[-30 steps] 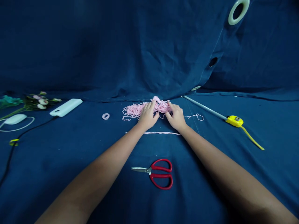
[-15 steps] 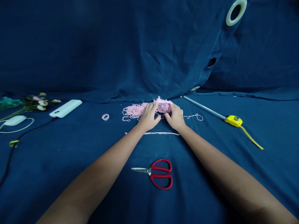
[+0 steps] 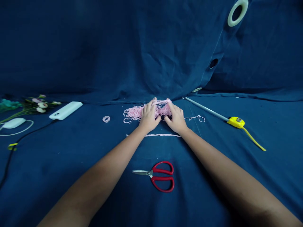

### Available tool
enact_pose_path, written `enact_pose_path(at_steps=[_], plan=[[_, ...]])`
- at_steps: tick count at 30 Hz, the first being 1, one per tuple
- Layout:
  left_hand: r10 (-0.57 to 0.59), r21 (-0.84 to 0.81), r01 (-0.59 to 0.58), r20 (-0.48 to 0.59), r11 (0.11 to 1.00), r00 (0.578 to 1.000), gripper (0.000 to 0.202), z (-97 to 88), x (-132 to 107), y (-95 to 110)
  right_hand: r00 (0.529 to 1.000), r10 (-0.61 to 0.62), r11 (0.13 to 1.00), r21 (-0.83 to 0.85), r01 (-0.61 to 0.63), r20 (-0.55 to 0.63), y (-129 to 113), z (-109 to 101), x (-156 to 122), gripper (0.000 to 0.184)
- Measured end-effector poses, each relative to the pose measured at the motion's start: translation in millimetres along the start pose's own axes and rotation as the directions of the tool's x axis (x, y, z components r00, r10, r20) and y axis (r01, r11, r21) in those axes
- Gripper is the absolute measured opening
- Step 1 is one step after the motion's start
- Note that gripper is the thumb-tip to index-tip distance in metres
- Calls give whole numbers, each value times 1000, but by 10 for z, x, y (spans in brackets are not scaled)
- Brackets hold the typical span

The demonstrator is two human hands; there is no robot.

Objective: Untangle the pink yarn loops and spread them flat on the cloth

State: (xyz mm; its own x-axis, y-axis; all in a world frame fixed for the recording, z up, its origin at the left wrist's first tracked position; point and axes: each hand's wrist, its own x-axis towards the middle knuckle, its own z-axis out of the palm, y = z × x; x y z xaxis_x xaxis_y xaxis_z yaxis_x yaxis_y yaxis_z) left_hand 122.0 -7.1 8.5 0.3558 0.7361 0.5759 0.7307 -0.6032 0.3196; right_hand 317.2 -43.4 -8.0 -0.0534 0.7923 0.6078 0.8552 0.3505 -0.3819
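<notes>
A loose heap of pink yarn lies on the dark blue cloth in the middle distance. My left hand and my right hand both rest on the heap's right part, fingers curled into the strands. Between the fingertips a few strands are lifted and stretched taut. A straight length of pink yarn lies just in front of my wrists. Red-handled scissors lie closed on the cloth nearer to me, between my forearms.
A yellow tape measure with its tape pulled out and a thin grey rod lie at the right. A small yarn ring, a white power bank, a white device with cable and artificial flowers lie left.
Both hands have drawn closer together on the yarn and lifted a few strands, now pulled taut between the fingertips. The view has shifted slightly.
</notes>
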Motion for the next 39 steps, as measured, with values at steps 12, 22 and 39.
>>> enact_pose_path(at_steps=[12,22,39], plan=[[-167,-39,165,-48,985,985,89,20,23,-70,991,126,991,-50,-127,-37,57,-3,27,82],[-81,52,78,55,996,995,77,22,-32,13,998,5,999,32,-7,61,27,-38,30,75],[-352,-20,352,-92,936,931,61,22,12,-117,937,337,936,145,-322,-94,193,54,51,65]])
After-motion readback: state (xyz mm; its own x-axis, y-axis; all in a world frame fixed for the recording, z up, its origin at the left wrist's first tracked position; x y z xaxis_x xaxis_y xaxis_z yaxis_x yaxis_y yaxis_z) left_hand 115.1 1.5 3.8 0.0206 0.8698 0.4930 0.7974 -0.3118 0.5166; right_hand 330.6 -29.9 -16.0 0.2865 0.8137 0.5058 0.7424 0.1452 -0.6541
